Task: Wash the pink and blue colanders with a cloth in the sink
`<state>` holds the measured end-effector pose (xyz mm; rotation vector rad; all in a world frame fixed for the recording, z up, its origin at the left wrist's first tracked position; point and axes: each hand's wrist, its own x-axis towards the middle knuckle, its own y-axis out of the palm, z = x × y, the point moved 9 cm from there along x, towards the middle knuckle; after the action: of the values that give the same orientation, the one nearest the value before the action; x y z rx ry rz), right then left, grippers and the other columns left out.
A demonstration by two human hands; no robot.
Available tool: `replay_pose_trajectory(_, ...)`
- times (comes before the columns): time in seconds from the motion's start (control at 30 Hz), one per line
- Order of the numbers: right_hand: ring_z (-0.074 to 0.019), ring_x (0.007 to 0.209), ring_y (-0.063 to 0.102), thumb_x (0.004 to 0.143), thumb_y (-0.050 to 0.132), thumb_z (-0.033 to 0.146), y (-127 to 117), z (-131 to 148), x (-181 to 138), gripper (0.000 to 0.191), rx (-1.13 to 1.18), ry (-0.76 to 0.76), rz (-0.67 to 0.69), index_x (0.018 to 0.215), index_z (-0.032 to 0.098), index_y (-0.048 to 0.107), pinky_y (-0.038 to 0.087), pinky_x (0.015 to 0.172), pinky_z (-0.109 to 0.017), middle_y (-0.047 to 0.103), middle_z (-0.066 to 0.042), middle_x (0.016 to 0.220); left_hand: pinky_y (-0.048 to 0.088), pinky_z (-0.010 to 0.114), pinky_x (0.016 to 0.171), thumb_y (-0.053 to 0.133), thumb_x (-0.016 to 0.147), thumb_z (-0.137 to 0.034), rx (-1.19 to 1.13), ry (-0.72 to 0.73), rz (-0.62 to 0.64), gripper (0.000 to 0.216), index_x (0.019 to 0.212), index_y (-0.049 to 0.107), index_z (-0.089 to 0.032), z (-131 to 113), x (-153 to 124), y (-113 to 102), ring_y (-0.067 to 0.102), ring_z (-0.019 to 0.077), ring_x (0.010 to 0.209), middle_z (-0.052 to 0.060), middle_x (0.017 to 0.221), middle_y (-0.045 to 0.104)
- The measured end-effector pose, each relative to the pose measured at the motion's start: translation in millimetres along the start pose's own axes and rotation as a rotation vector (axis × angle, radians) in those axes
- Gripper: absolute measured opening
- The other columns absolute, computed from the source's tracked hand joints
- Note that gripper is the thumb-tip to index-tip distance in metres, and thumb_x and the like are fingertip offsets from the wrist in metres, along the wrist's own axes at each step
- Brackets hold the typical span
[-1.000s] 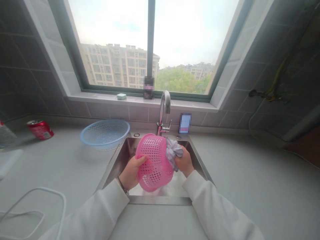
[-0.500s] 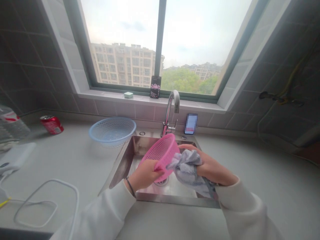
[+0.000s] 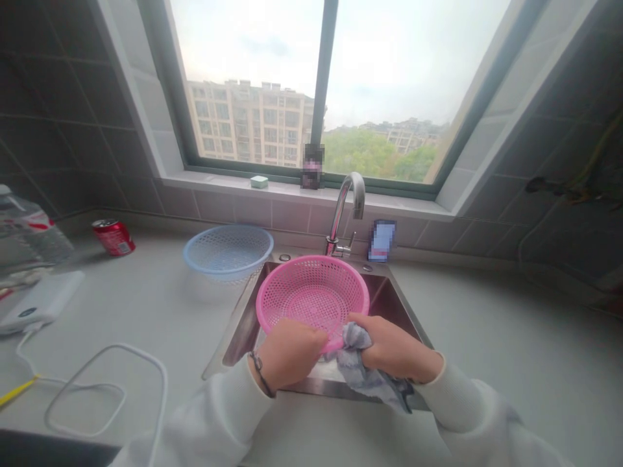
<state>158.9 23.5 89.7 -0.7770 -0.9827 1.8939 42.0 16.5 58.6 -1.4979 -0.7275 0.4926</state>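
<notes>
A round pink plastic basket with a perforated wall is held over the metal sink, its inside facing up and toward me. My left hand is closed on the near left part of its rim. A crumpled grey-white cloth is bunched in my right hand, which is closed around it at the near right rim. The cloth's loose end hangs down over the sink's front edge. The near rim is partly hidden by my fingers and the cloth.
A blue basket stands left of the sink. The faucet rises behind it, with a phone leaning on the wall. At left are a red can, a plastic bottle, a white power bank and a cable.
The pink basket has turned from steeply tilted on its side to facing up, its opening now in view. My right hand and the cloth have moved to its near rim.
</notes>
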Motion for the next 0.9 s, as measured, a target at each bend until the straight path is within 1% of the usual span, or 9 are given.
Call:
replay_pose_trajectory(0.1, -0.0132, 0.064, 0.045, 0.060, 0.053, 0.004, 2, 3, 3, 0.024, 0.016, -0.038, -0.086, 0.075, 0.022, 0.047, 0.026, 0.059, -0.027, 0.062, 0.002, 0.075, 0.050, 0.032, 0.063, 0.059, 0.089, -0.016, -0.028, 0.034, -0.022, 0.012, 0.085, 0.070, -0.018, 2, -1, -5, 0.070, 0.0233, 0.070, 0.010, 0.080, 0.075)
replay_pose_trajectory(0.2, -0.0141, 0.063, 0.044, 0.060, 0.054, 0.007, 2, 0, 3, 0.022, 0.036, -0.030, -0.176, 0.074, 0.022, 0.047, 0.026, 0.060, -0.028, 0.061, 0.002, 0.073, 0.053, 0.034, 0.074, 0.062, 0.090, -0.021, -0.240, 0.138, -0.109, 0.011, 0.087, 0.072, -0.020, 3, -6, -20, 0.070, 0.0246, 0.079, 0.011, 0.084, 0.076)
replay_pose_trajectory(0.3, -0.0164, 0.068, 0.050, 0.059, 0.054, 0.008, 0, -10, 3, 0.025, 0.175, -0.004, -0.217, 0.079, 0.022, 0.054, 0.032, 0.062, -0.028, 0.066, 0.000, 0.078, 0.051, 0.039, 0.095, 0.061, 0.095, -0.035, -0.581, 0.212, -0.395, 0.020, 0.105, 0.074, -0.023, 25, -19, -54, 0.070, 0.0271, 0.103, 0.011, 0.107, 0.078)
replay_pose_trajectory(0.4, -0.0183, 0.073, 0.054, 0.058, 0.053, 0.008, -1, -22, 3, 0.028, 0.275, 0.021, -0.221, 0.083, 0.021, 0.058, 0.037, 0.065, -0.029, 0.069, -0.002, 0.083, 0.049, 0.041, 0.101, 0.047, 0.100, -0.036, -0.595, -0.082, -0.825, 0.029, 0.103, 0.073, -0.022, 83, -39, -75, 0.068, 0.0260, 0.107, 0.010, 0.108, 0.077)
replay_pose_trajectory(0.43, -0.0186, 0.074, 0.055, 0.058, 0.053, 0.008, -1, -25, 2, 0.028, 0.283, 0.031, -0.219, 0.083, 0.021, 0.058, 0.038, 0.066, -0.029, 0.069, -0.002, 0.084, 0.047, 0.042, 0.103, 0.046, 0.100, -0.034, -0.508, -0.214, -0.880, 0.029, 0.104, 0.072, -0.022, 100, -43, -74, 0.066, 0.0261, 0.109, 0.010, 0.110, 0.076)
replay_pose_trajectory(0.6, -0.0187, 0.075, 0.056, 0.057, 0.054, 0.007, -2, -28, 2, 0.029, 0.242, 0.047, -0.227, 0.082, 0.020, 0.059, 0.039, 0.069, -0.029, 0.069, -0.003, 0.085, 0.036, 0.060, 0.112, 0.055, 0.090, -0.021, -0.052, -0.781, -0.732, 0.041, 0.130, 0.064, -0.017, 160, -46, -52, 0.046, 0.0373, 0.137, 0.019, 0.149, 0.054)
replay_pose_trajectory(0.7, -0.0183, 0.074, 0.055, 0.057, 0.054, 0.006, 0, -24, 5, 0.029, 0.217, 0.038, -0.213, 0.082, 0.020, 0.059, 0.038, 0.068, -0.029, 0.069, -0.003, 0.085, 0.017, 0.077, 0.113, 0.056, 0.090, -0.022, 0.079, -0.923, -0.644, 0.049, 0.139, 0.057, -0.018, 180, -50, -41, 0.040, 0.0400, 0.141, 0.020, 0.154, 0.049)
replay_pose_trajectory(0.8, -0.0177, 0.073, 0.054, 0.058, 0.054, 0.006, 2, -22, 11, 0.028, 0.188, 0.042, -0.211, 0.081, 0.021, 0.057, 0.036, 0.067, -0.029, 0.068, -0.003, 0.085, 0.008, 0.078, 0.112, 0.055, 0.091, -0.022, 0.093, -0.910, -0.568, 0.035, 0.125, 0.065, -0.019, 193, -49, -34, 0.046, 0.0395, 0.135, 0.020, 0.132, 0.067)
replay_pose_trajectory(0.9, -0.0165, 0.070, 0.052, 0.059, 0.054, 0.007, 3, -22, 20, 0.024, 0.171, 0.050, -0.211, 0.078, 0.022, 0.052, 0.032, 0.064, -0.028, 0.064, -0.001, 0.080, 0.012, 0.074, 0.111, 0.048, 0.092, -0.016, 0.065, -0.917, -0.489, 0.027, 0.100, 0.073, -0.020, 204, -50, -32, 0.064, 0.0337, 0.104, 0.013, 0.098, 0.077)
